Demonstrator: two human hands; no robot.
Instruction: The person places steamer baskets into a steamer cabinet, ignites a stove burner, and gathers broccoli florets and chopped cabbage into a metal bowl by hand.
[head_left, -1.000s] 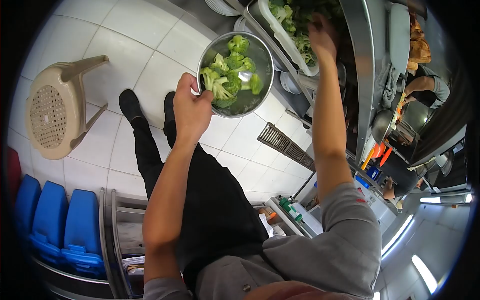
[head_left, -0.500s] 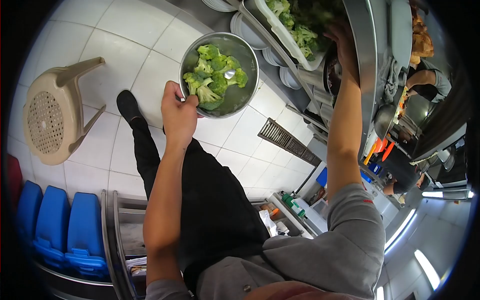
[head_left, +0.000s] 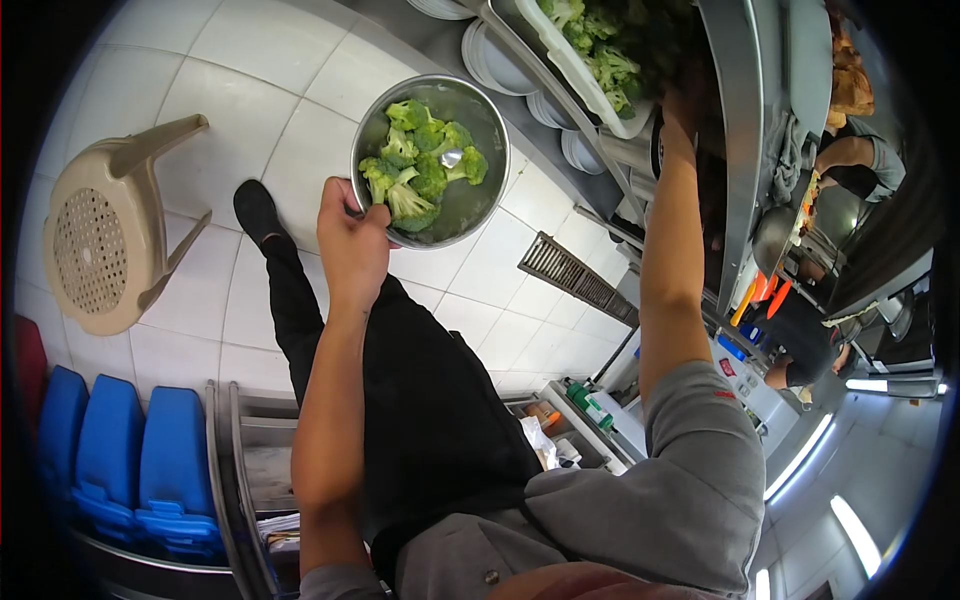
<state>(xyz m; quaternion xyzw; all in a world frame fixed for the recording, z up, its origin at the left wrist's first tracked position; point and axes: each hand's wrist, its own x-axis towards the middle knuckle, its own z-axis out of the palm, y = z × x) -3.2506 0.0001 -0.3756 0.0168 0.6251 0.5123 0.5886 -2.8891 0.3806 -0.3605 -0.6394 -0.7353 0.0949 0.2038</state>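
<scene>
Head view | with left hand (head_left: 352, 240), grasping steel bowl (head_left: 472, 205) at rim between thumb and fingers | holding broccoli florets (head_left: 410, 205) inside, above tiled floor (head_left: 250, 110) | with right hand (head_left: 682, 112), reaching into shadow near white plastic container (head_left: 590, 88) of more florets, finger closure being impossible to tell

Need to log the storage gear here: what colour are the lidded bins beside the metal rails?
Blue, lids included; clearest in the head view, lower left.

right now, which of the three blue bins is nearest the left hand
The rightmost blue bin, at the row's end in this view; the middle bin and leftmost bin are farther from the left hand.
</scene>
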